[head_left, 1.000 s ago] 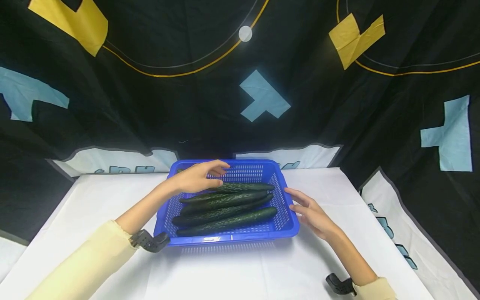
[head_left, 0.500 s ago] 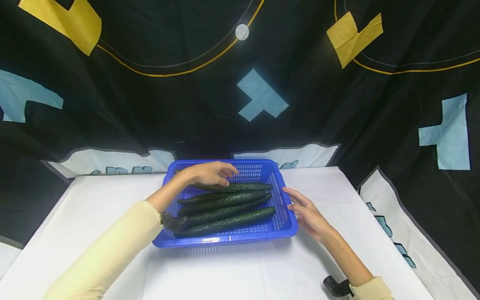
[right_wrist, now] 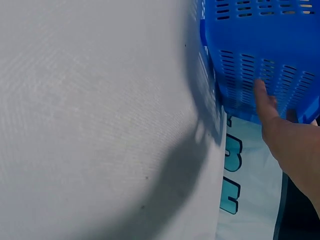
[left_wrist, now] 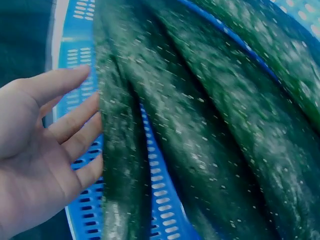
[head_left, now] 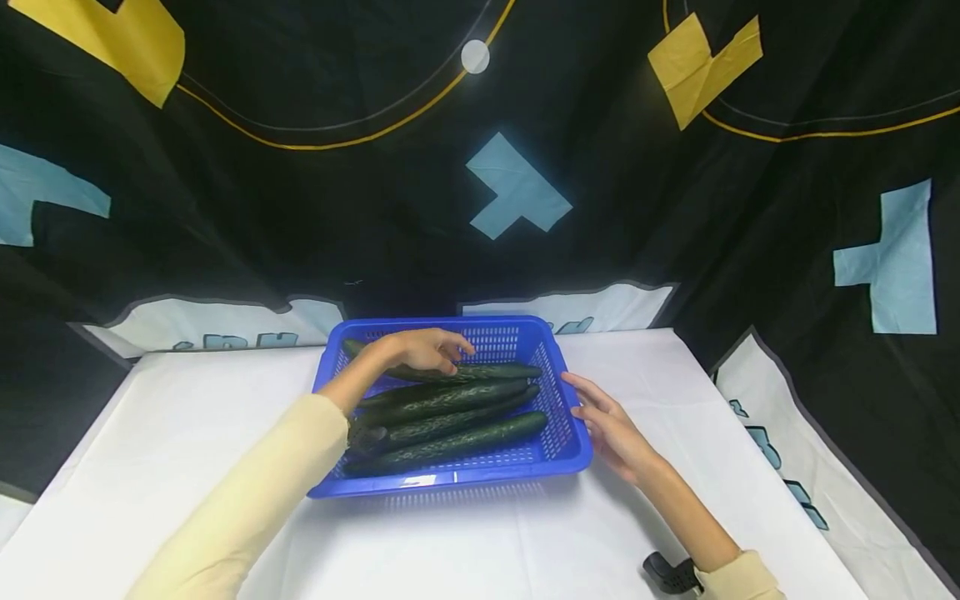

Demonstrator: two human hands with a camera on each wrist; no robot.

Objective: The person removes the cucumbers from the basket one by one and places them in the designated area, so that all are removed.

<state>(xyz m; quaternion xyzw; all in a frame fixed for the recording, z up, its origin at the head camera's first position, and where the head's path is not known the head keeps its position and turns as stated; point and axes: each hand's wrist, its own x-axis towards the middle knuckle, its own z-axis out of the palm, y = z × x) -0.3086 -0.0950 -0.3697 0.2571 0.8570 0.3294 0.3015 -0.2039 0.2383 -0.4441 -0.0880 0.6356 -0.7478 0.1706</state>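
A blue plastic basket (head_left: 480,477) with slotted walls stands on the white table and bears several long dark-green cucumbers (head_left: 457,400). My left hand (head_left: 423,348) reaches over the basket's left side to the rearmost cucumber (head_left: 502,371). In the left wrist view, that hand (left_wrist: 45,135) has its fingers loosely extended, with the tips at the edge of one cucumber (left_wrist: 122,150) and the thumb apart from it. At the basket's right side is my right hand (head_left: 611,429), its relaxed fingers touching the rim. The right wrist view has a finger (right_wrist: 265,102) along the slotted outer wall.
White cloth (head_left: 420,550) covers the table around the basket. Behind it hangs a black curtain (head_left: 375,233) with yellow and light-blue shapes. A black wrist device (head_left: 670,575) sits by the right sleeve.
My left hand has moved right and settled lower over the rearmost cucumber. My right hand has stayed at the basket's right rim. The head view has shifted slightly.
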